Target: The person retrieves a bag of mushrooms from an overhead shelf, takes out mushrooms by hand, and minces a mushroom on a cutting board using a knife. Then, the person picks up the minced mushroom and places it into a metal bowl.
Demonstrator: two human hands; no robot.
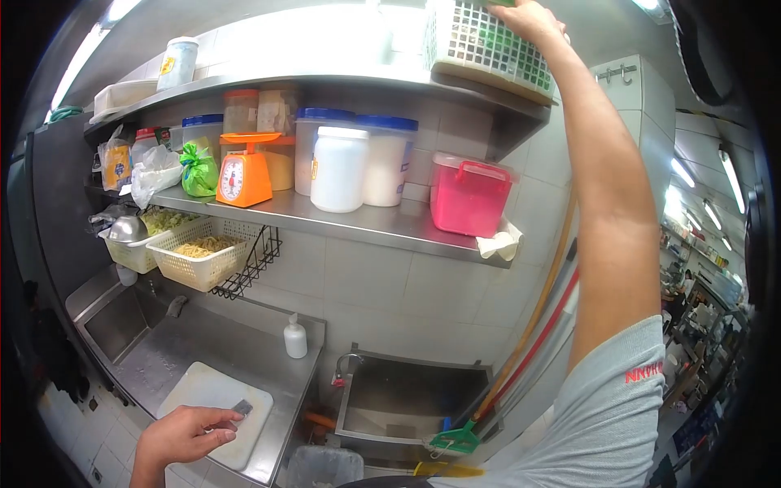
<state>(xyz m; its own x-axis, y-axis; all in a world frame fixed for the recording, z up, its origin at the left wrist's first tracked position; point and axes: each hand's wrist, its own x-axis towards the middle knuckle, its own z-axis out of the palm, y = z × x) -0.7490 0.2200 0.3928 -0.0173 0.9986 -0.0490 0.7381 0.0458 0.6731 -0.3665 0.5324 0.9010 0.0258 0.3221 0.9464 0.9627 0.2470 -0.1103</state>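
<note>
My left hand is over the near side of a white cutting board on the steel counter. Its fingers are bent together, and a small grey, flat piece shows at the fingertips; its kind is unclear. High at the upper right, my right hand reaches to the top of a white lattice basket on the upper shelf. Something green lies by the fingers, and more green shows through the basket's holes. The frame edge cuts off part of this hand, so its grip is not clear.
The lower shelf holds an orange scale, white jars and a pink tub. Baskets of food hang below it. A white bottle stands by the sink. Long handles lean at right.
</note>
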